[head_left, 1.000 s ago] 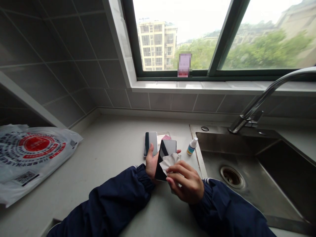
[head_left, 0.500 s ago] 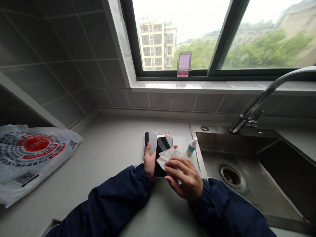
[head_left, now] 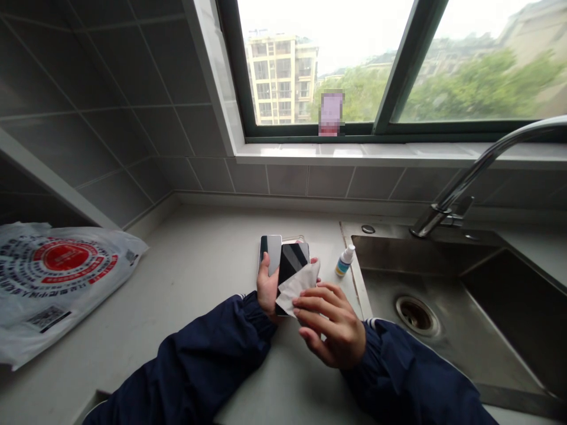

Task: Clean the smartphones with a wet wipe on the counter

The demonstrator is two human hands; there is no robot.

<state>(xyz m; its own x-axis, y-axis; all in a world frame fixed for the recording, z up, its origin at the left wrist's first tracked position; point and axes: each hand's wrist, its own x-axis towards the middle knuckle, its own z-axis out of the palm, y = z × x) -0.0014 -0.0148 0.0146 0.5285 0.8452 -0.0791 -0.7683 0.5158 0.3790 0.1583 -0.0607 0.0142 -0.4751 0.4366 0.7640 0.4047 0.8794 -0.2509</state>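
Note:
My left hand [head_left: 267,288] is wrapped round a dark-screened smartphone [head_left: 293,257], its thumb along the left edge and fingertips showing at the right. Over the phone's lower half lies a pale cleaning cloth [head_left: 296,285] with zigzag edges. The fingers of my right hand [head_left: 334,321] hold the cloth against the screen. Behind the held phone, a second smartphone [head_left: 271,250] rests on the counter. Beside it is a clear phone case [head_left: 299,239] with something pinkish, mostly hidden. A small white spray bottle [head_left: 344,261] with a blue and yellow label stands upright to the right.
On the right, a steel sink [head_left: 447,283] is set into the pale counter [head_left: 199,260], with a chrome faucet [head_left: 460,183] arching over it. A printed white plastic bag [head_left: 66,277] lies at the left. Behind the counter are a tiled wall and a window.
My right hand has moved slightly down the screen with the cloth, which now spreads over more of the phone's lower left part. My left hand keeps its grip.

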